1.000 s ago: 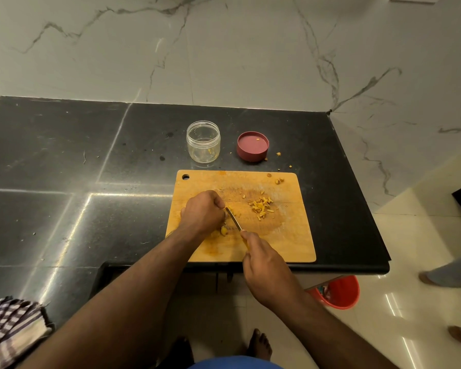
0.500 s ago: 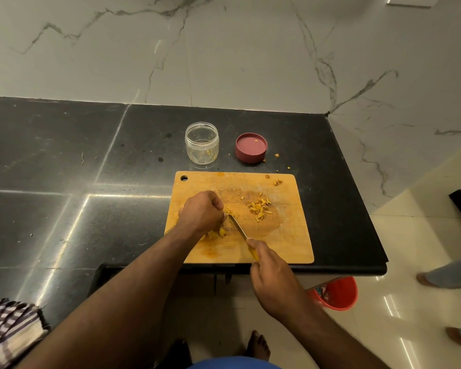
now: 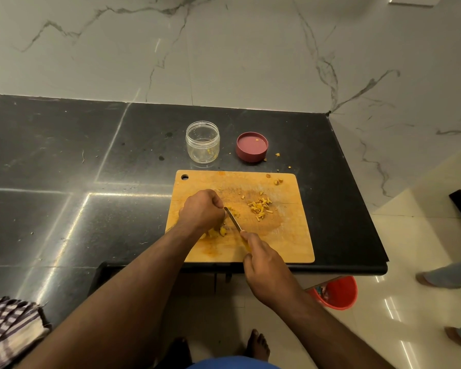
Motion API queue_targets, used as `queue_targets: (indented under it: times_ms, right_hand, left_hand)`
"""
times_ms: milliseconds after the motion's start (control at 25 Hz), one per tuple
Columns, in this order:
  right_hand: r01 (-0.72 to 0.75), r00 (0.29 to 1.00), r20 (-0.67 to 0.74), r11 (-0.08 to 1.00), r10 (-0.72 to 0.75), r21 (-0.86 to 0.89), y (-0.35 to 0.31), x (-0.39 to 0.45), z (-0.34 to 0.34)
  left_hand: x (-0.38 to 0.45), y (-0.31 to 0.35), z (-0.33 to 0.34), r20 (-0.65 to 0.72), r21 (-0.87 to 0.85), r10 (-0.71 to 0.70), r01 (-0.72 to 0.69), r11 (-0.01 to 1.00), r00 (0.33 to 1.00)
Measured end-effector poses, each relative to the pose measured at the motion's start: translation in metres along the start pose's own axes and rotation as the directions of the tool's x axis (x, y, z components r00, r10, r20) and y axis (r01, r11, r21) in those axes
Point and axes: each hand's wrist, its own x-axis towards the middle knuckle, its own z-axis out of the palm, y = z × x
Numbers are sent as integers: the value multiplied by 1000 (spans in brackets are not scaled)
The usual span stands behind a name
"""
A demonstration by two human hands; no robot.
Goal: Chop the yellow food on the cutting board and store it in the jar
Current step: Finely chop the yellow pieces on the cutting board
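Observation:
A wooden cutting board lies on the black counter. My left hand is curled over a piece of yellow food on the board's left half, holding it down. My right hand grips a knife by its yellow handle; the blade points up-left and touches the food beside my left fingers. A pile of chopped yellow pieces sits in the board's middle. Behind the board stand the clear jar, with a few yellow bits inside, and its dark red lid, lying upside down.
Stray yellow bits lie on the counter by the lid and at the board's far right corner. A checked cloth hangs at the lower left. A red bucket stands on the floor under the counter edge. Another person's feet are at right.
My right hand and the knife shifted slightly back and forth with the cutting strokes; my left hand stays on the food.

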Motion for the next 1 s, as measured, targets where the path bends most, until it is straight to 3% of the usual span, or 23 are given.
queue_targets:
  times_ms: [520,800,1000]
  right_hand:
    - [-17,995,-92,996,26,90,5,-20,-6]
    - [24,1000,-19,1000,-24,10,-2,-7,6]
    - [-80,986,-143,994,89,68,15,-14,-4]
  left_hand:
    - [-2,0,-11,65,-77,14,-9,997,998]
    - [-9,-10,-17,-23,-141,19,-22,990,1000]
    - [-13,-17,-23,-49,-103,47,-52,993,998]
